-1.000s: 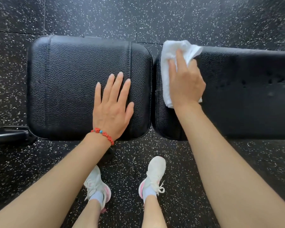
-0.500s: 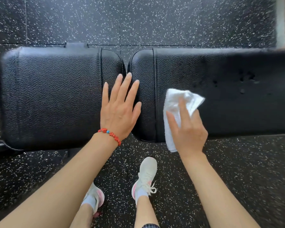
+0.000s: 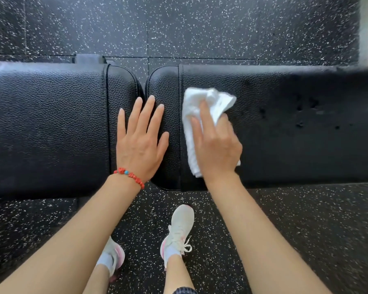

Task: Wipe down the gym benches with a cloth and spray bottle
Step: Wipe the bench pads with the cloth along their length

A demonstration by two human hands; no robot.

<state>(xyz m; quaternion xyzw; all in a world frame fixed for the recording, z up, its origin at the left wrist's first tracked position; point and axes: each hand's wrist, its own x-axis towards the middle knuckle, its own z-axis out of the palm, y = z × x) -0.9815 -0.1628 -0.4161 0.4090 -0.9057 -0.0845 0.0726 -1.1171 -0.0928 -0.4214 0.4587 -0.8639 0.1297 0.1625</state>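
The right hand (image 3: 218,145), pressing the white cloth (image 3: 202,115) flat, has travelled from the far edge of the right desk pad (image 3: 285,128) toward 6 o'clock to the near edge, then back toward 12 o'clock to mid-pad. The cloth now lies wholly on the pad surface, no longer overhanging either edge. The left hand (image 3: 141,143) has shifted toward 3 o'clock off the left desk pad (image 3: 47,128); it now spans the gap between the pads, fingertips reaching the right pad's end panel.
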